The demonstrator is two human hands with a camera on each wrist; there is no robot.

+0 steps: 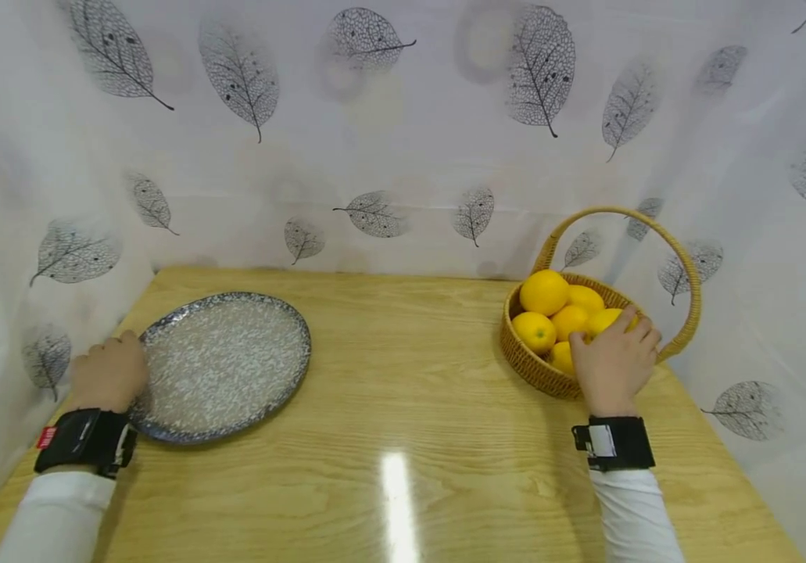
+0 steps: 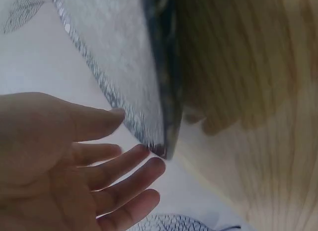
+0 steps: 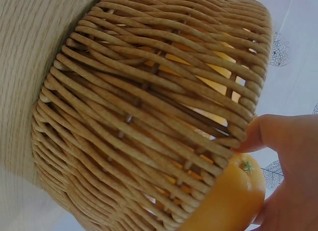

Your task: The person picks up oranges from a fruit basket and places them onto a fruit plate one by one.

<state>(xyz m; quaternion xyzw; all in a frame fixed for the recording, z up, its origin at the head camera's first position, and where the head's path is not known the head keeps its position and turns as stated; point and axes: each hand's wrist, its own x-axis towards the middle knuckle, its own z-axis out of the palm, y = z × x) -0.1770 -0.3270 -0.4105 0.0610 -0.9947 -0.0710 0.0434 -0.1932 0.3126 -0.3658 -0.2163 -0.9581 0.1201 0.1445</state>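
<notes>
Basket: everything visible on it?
The basket is tan and looks like woven wicker, with a tall arched handle. It stands upright at the right of the wood-look table, holding several yellow-orange fruits. The right hand reaches over its near side onto the fruits; whether it touches the basket is unclear.

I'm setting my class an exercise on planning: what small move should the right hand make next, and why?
Probably firm the right hand's grasp on the fruit under its fingers, before any lifting: those fingers reach into the basket, but whether they hold it securely is hidden.
</notes>
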